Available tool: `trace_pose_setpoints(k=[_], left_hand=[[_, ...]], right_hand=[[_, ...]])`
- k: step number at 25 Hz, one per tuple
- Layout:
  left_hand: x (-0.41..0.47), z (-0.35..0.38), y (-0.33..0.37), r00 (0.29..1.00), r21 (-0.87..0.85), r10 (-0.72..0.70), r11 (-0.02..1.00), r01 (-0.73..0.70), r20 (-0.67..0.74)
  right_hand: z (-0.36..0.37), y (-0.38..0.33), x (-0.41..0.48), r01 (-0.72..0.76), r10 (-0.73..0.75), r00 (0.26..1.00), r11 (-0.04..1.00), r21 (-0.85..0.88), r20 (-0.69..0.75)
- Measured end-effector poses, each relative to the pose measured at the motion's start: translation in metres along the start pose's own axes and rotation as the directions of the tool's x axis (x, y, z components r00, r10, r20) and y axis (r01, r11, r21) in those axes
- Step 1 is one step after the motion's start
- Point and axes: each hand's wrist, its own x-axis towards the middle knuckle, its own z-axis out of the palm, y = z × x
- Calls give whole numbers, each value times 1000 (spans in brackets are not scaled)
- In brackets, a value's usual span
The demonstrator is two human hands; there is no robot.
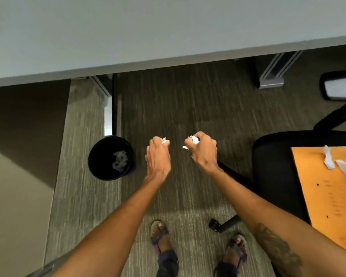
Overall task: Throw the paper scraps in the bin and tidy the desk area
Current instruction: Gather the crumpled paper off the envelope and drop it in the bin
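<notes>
A round black bin (92, 156) stands on the carpet under the desk edge, with crumpled paper (119, 161) inside it. My left hand (158, 156) is closed around a white paper scrap (165, 141), to the right of the bin. My right hand (203, 150) grips another crumpled white scrap (192, 141). Both hands hover above the carpet, a short way apart. More white paper scraps (340, 164) lie on an orange envelope (328, 196) at the right edge.
The grey desk top (148, 33) fills the upper part of the view, its metal legs (108, 108) beside the bin. A black office chair (272, 166) holds the envelope; its armrest (340, 86) and wheeled base (222, 224) are on the right. My sandalled feet are below.
</notes>
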Motion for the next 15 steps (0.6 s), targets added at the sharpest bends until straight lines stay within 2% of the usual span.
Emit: trace_pose_setpoints(k=[3, 7, 10, 13, 15], left_hand=[[20, -41, -53, 988, -85, -150, 986, 146, -45], [48, -88, -118, 917, -203, -395, 903, 378, -50], [74, -114, -168, 800, -369, -596, 731, 574, 66], [95, -133, -210, 705, -515, -697, 558, 650, 134], [106, -141, -230, 655, -573, -736, 466, 674, 172]], right_hand=[[68, -41, -7, -31, 27, 995, 999, 40, 93], [152, -85, -17, -203, 175, 964, 971, 125, 199], [210, -110, -16, -344, 290, 923, 915, 208, 253], [282, -97, 13, -453, 369, 872, 858, 242, 322], [305, -107, 17, -518, 392, 819, 820, 245, 418]])
